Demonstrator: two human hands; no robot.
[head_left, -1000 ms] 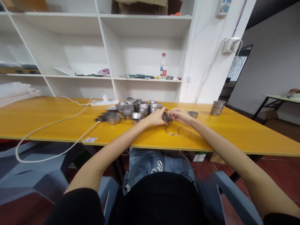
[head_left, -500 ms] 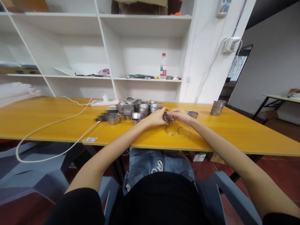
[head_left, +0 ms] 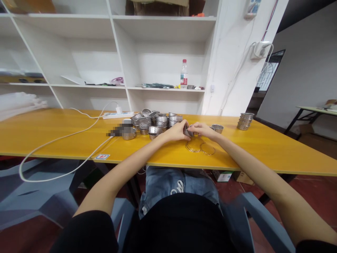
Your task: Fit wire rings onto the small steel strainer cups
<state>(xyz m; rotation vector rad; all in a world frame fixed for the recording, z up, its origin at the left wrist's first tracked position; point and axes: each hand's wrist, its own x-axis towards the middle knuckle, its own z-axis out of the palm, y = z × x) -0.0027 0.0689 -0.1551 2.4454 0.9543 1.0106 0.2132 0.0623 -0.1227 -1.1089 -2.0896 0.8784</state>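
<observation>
My left hand (head_left: 179, 131) is closed around a small metal strainer cup (head_left: 187, 131), which is tilted with its mouth toward the right. From the right, my right hand (head_left: 202, 129) has its fingers bent together at that cup's rim; any small part between them is hidden. Just below both hands, several thin wire rings (head_left: 193, 150) lie on the yellow table (head_left: 168, 157). To the left of my left hand stands a heap of perforated metal cups (head_left: 155, 123). Behind my right hand is another perforated cup (head_left: 217, 129), partly beside a second one.
A stack of metal cups (head_left: 245, 121) stands farther right. On the left, a white cable (head_left: 65, 140) loops over the table edge from a power strip (head_left: 118, 115). White shelves (head_left: 165, 89) with a bottle (head_left: 183, 75) rise behind the table.
My right hand's fingers have moved slightly left and closer over the cup's mouth. My left hand keeps its hold; the rings and heap look the same.
</observation>
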